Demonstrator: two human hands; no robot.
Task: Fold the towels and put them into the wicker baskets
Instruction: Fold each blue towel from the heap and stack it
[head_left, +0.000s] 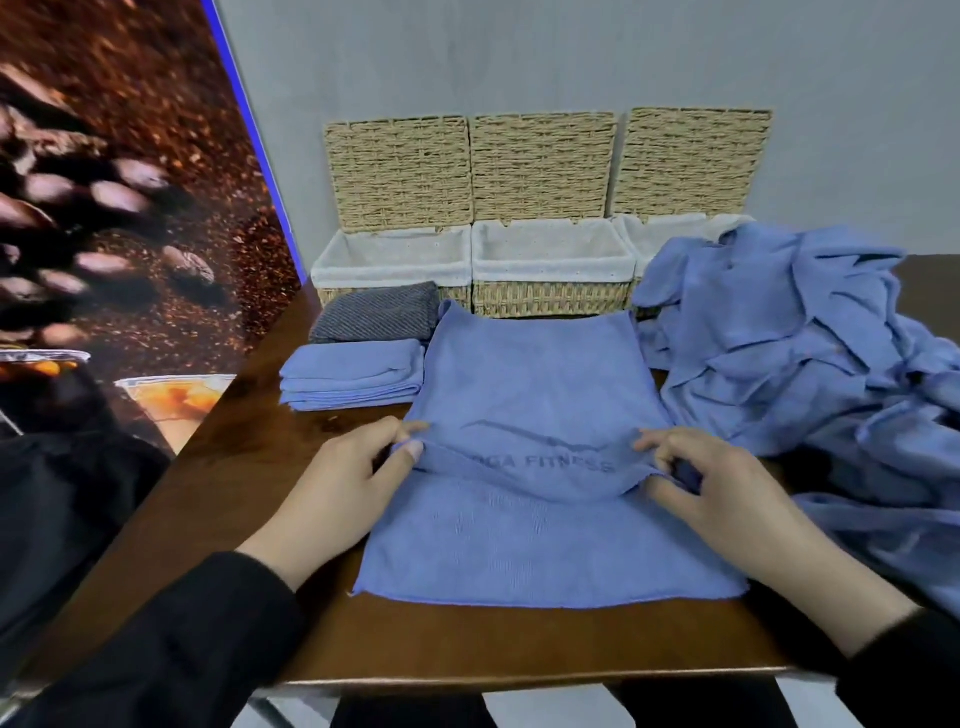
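Pinching the blue towel (540, 395) mid-length, left hand (343, 478) and right hand (727, 488); its long axis runs toward the baskets (550, 296).

Surface (218, 499): three baskets (550, 291) along the rear wall; flat towel (530, 384) centre front; folded stack (353, 374) to its left; loose pile (789, 343) right.

Person's left hand (332, 483) and right hand (727, 488) are bare: no gloves, rings or watch visible. Both forearms are covered by long black sleeves, left sleeve (171, 649) and right sleeve (904, 670), of plain matte fabric, each cuff ending at the wrist. Fingernails appear short and unpainted.
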